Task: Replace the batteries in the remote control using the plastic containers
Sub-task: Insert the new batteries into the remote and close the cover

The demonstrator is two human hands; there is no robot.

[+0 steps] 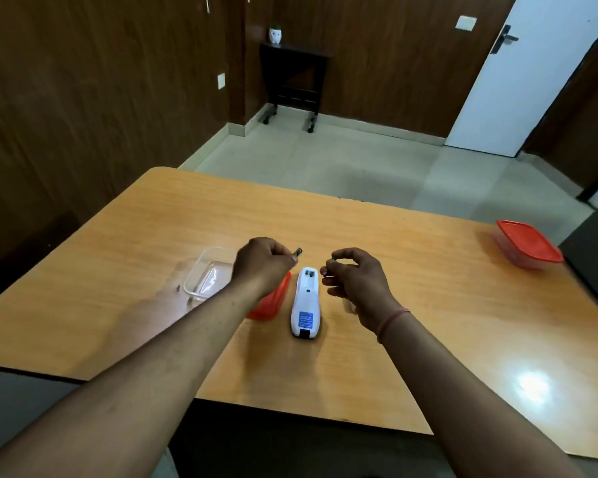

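Note:
A white remote control (305, 303) lies face down on the wooden table (428, 305), its battery bay open at the far end. Just left of that bay my left hand (261, 265) pinches a small dark battery (298, 251) at its fingertips. To the bay's right my right hand (354, 279) grips another small dark battery (328, 269), mostly hidden by the fingers. An open clear plastic container (208, 272) sits to the left of my left hand. Its red lid (271, 300) lies under my left wrist, beside the remote.
A second clear container with a red lid (527, 244) on it stands at the table's far right edge. Beyond the table are a tiled floor, a dark side table (292, 81) and a white door (518, 74).

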